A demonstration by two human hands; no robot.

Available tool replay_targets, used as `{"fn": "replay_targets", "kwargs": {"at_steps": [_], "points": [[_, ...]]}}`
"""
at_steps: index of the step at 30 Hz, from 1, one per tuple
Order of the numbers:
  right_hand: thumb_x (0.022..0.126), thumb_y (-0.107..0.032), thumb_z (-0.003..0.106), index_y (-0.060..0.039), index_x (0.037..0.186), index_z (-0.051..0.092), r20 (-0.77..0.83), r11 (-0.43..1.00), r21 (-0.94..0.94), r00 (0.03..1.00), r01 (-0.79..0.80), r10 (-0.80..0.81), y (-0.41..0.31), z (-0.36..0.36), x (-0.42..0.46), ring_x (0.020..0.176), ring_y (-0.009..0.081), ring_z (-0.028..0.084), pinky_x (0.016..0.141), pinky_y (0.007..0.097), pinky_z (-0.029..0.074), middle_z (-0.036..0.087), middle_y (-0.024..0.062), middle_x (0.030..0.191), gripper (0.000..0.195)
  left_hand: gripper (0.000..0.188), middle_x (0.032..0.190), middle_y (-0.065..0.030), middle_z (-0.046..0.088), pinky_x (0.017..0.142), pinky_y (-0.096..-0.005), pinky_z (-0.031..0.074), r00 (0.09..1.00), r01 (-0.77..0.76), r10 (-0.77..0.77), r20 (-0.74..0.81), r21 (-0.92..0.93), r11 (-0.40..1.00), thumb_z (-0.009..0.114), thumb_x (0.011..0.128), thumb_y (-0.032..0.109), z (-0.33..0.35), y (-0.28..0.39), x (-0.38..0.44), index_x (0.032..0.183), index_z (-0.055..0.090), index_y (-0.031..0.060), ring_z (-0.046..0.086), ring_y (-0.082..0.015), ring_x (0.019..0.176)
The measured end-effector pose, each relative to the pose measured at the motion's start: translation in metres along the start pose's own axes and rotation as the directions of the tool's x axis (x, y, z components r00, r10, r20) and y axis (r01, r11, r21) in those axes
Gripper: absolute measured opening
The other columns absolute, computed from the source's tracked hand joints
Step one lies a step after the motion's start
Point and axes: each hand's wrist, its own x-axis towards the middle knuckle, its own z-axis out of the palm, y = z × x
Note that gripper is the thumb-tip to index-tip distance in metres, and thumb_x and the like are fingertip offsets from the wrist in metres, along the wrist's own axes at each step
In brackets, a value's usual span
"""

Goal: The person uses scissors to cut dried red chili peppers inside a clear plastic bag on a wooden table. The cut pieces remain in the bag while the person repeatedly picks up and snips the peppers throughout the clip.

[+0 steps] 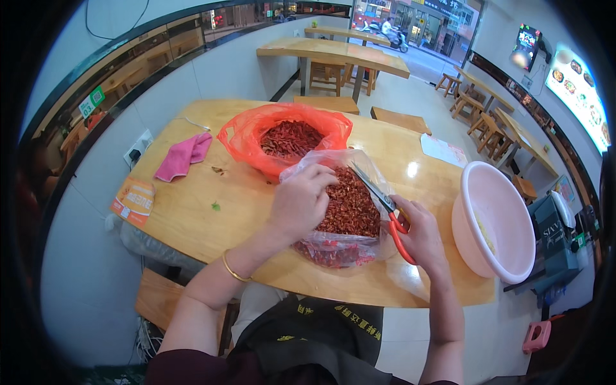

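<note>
My right hand (419, 236) grips scissors with red handles (398, 236); their metal blades (370, 184) point up and left over a clear plastic bag (356, 156). Cut dried red chili pieces (353, 204) fill that bag, its mouth spread wide on the table. My left hand (301, 199) is at the bag's left side, fingers curled above the chili pieces. Whether anything is pinched in those fingers is hidden. Just beyond stands a red plastic bag (236, 139) of whole dried chilies (291, 137), its rim folded open.
A pale pink plastic basin (517, 216) leans tilted at the right of the wooden table (231, 236). To the left lie a pink cloth (185, 156), an orange printed packet (134, 199) and a green leaf scrap (215, 206). A paper sheet (442, 150) rests at the far right edge.
</note>
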Motion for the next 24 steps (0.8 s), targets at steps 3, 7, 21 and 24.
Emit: {"fn": "replay_targets", "kwargs": {"at_steps": [3,7,21,24], "points": [[0.087,-0.023,0.069,-0.0048,0.119,0.059,0.261,0.961,0.246,0.963,-0.127,0.061,-0.011,-0.015,0.002,0.069,0.0239,0.063,0.063,0.0333,0.048,0.064,0.0117,0.081,0.038,0.019,0.096,-0.0121,0.067,0.078,-0.0384,0.051,0.998,-0.004,0.008,-0.06,0.068,0.998,0.055,0.079,0.0,-0.025,-0.027,0.023,0.094,0.067,0.0034,0.064,-0.0298,0.088],[0.099,-0.03,0.052,-0.0004,0.123,0.054,0.465,0.507,0.769,0.885,-0.39,-0.024,-0.023,0.006,-0.002,0.066,0.0146,0.061,0.062,0.0279,0.049,0.062,0.0072,0.078,0.038,0.02,0.093,-0.0144,0.068,0.077,-0.0429,0.052,0.99,0.107,-0.086,-0.111,0.196,0.975,0.053,0.08,0.005,-0.038,-0.091,0.066,0.091,0.069,0.0045,0.064,-0.0302,0.091],[0.089,-0.035,0.06,0.0027,0.143,0.03,0.11,-0.366,0.918,0.985,-0.152,-0.132,0.006,0.086,-0.108,0.056,0.0146,0.048,0.049,0.0271,0.04,0.051,0.0105,0.078,0.073,0.016,0.092,-0.0172,0.071,0.074,-0.0417,0.056,0.916,0.24,-0.388,0.103,0.634,0.735,0.06,0.082,0.014,0.023,-0.198,0.12,0.087,0.073,0.005,0.069,-0.0314,0.09],[0.09,-0.036,0.058,0.0032,0.142,0.03,0.113,-0.382,0.917,0.993,-0.114,-0.026,0.011,0.085,-0.117,0.056,0.0142,0.046,0.049,0.0279,0.04,0.049,0.01,0.077,0.071,0.018,0.096,-0.0176,0.07,0.076,-0.0412,0.056,0.891,0.195,-0.408,0.198,0.645,0.739,0.058,0.082,0.01,0.021,-0.196,0.125,0.091,0.073,0.0052,0.068,-0.0312,0.093]]}}
